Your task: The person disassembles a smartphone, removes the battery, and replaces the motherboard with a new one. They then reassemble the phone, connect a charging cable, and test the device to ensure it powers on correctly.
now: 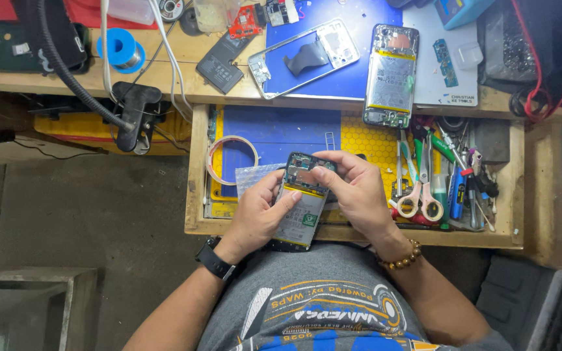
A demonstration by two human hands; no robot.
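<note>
An opened phone (pixel 300 208) with its back off, showing a silver battery and circuit board, is held over an open wooden drawer (pixel 196 175). My left hand (pixel 258 211) grips its left edge from below, thumb lying on the battery. My right hand (pixel 356 188) holds the upper right side, with the fingers curled over the top part near the board. A black watch is on my left wrist and a bead bracelet on my right.
The drawer holds a tape ring (pixel 232 159), blue mat (pixel 281 133), scissors (pixel 417 188) and several hand tools (pixel 463 175). On the bench above lie another opened phone (pixel 390 75), a phone frame (pixel 304 55), a loose battery (pixel 224 64), a blue spool (pixel 120 49) and cables.
</note>
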